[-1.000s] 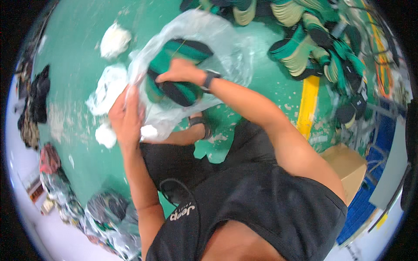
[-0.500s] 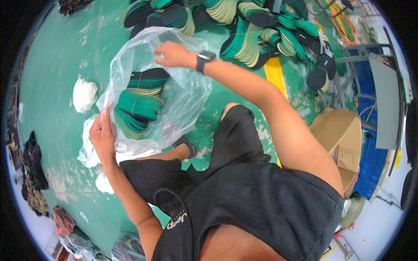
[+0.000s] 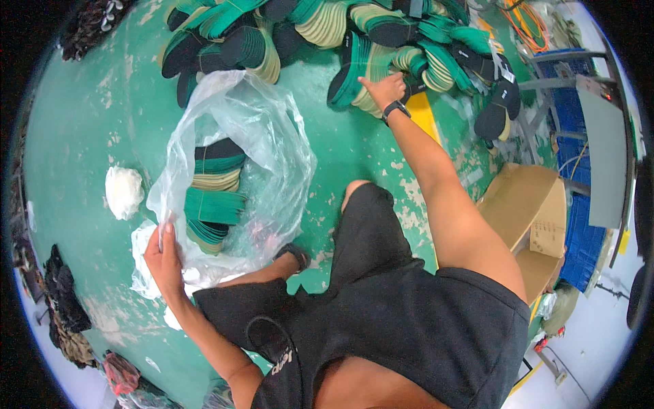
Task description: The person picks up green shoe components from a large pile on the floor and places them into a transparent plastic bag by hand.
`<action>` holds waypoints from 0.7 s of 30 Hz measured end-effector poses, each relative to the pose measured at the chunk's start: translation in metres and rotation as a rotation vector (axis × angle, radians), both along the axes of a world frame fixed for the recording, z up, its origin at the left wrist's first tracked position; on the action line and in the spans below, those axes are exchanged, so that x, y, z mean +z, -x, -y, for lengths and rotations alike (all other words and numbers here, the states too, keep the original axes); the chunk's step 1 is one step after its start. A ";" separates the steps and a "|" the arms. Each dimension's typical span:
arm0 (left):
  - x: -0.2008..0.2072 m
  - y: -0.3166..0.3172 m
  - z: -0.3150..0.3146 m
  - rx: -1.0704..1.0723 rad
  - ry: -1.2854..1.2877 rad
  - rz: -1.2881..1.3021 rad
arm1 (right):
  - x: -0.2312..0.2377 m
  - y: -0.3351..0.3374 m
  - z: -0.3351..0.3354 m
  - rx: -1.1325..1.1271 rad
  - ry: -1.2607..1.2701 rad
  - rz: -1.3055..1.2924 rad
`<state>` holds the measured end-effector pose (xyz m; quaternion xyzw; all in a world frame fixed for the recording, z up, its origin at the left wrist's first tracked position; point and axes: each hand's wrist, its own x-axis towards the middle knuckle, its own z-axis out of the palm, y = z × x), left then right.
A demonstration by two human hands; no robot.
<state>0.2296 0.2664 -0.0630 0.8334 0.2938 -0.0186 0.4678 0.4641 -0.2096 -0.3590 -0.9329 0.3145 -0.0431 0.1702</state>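
My left hand point(image 3: 162, 260) is closed on the rim of a large clear plastic bag point(image 3: 283, 146), which stands wide at the mouth on the floor. Inside lie stacked bundles of shoe insoles point(image 3: 215, 208) in green, black and cream. My right hand point(image 3: 386, 90), a dark watch on its wrist, is stretched out at a bundle of insoles point(image 3: 361, 65) at the near edge of a big pile. Its thumb stands apart from the fingers, over the bundle; whether it presses on it I cannot tell.
More insole bundles point(image 3: 320, 26) spread across the far floor. A white crumpled bundle point(image 3: 125, 193) lies left of the bag. At right are a cardboard box point(image 3: 521, 201), blue panels point(image 3: 575, 150) and a metal-legged table point(image 3: 603, 157). A yellow line point(image 3: 424, 116) crosses the green floor.
My right hand has moved from above the bag's mouth, right and away, to the insole pile. The left hand keeps its hold on the bag rim.
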 end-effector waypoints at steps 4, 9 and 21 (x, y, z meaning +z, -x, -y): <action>-0.010 -0.013 -0.011 -0.032 -0.093 -0.061 | -0.007 -0.045 0.005 -0.101 -0.060 -0.110; 0.000 -0.002 -0.008 0.061 -0.084 -0.043 | -0.017 -0.071 -0.050 -0.188 0.084 -0.281; -0.021 -0.027 0.000 -0.039 0.122 0.074 | 0.010 0.012 -0.023 0.385 0.176 -0.151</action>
